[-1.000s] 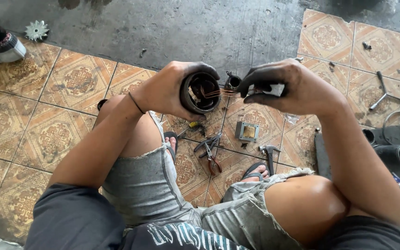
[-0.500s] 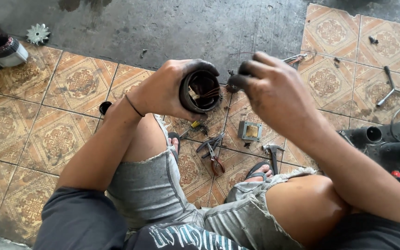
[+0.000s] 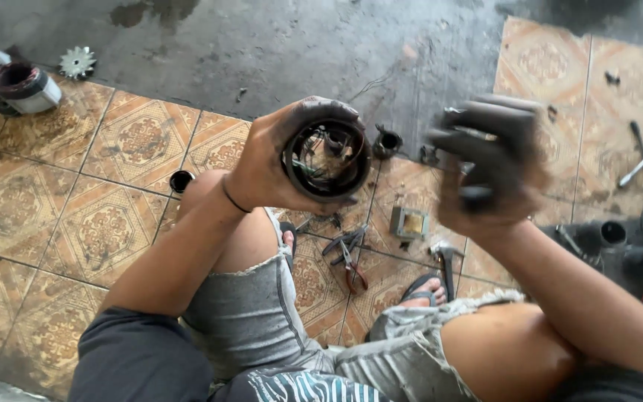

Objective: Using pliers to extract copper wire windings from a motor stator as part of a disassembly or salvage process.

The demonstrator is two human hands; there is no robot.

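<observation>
My left hand (image 3: 273,160) grips a black round motor stator ring (image 3: 327,160) with wires inside it, held up above my knees. My right hand (image 3: 489,167), grimy and blurred with motion, is to the right of the ring, apart from it, its fingers curled around a small dark tool or wire piece (image 3: 470,134) that I cannot make out.
Red-handled pliers (image 3: 351,264), a small square metal part (image 3: 409,222) and a hammer (image 3: 444,260) lie on the patterned tiles between my feet. A motor part (image 3: 24,85) and a fan wheel (image 3: 77,62) sit far left. Black tubes (image 3: 626,246) and a wrench (image 3: 638,152) lie right.
My right hand has pulled away from the ring toward the right. The left hand keeps the ring in nearly the same place.
</observation>
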